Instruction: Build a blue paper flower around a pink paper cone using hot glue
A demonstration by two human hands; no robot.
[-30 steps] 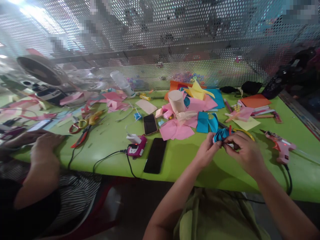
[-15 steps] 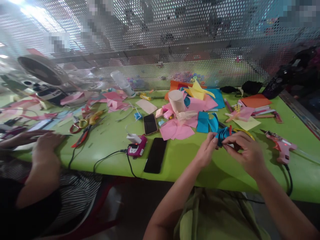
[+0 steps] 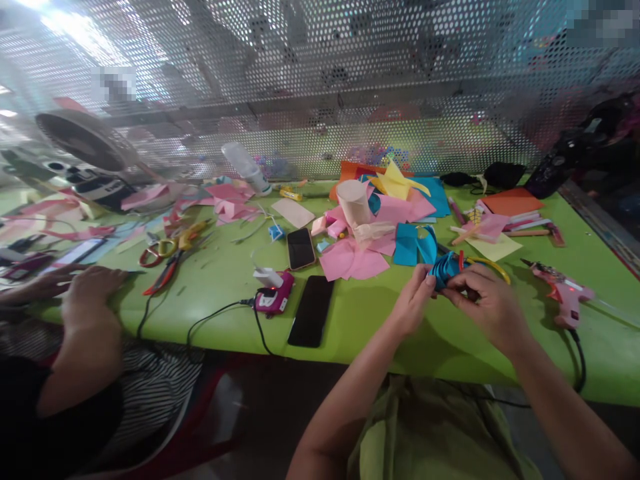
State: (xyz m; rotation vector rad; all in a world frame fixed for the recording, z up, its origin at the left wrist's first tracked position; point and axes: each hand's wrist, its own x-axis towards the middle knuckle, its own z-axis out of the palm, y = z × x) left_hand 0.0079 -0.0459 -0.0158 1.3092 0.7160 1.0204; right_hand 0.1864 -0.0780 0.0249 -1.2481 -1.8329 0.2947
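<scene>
Between my two hands is a curled, layered piece of blue paper (image 3: 445,270), held just above the green table (image 3: 365,320). My left hand (image 3: 416,300) pinches its left side between thumb and fingers. On its right side, my right hand (image 3: 483,293) has its fingertips closed on the paper, and part of it is hidden behind them. Just past my hands lie flat and curved blue paper pieces (image 3: 406,245). Scissors with red and yellow handles (image 3: 495,267) lie partly covered by my right hand.
A pink glue gun (image 3: 565,290) with a lit red light lies at right, its cord over the edge. Two phones (image 3: 311,312) and a magenta power adapter (image 3: 275,293) sit left of my hands. Behind stands a paper cup (image 3: 353,202). A co-worker's hands (image 3: 95,283) rest far left.
My fingers have shifted slightly on the blue paper, and its layered side faces me more. The co-worker's hands at left have moved a little. The table items stay put.
</scene>
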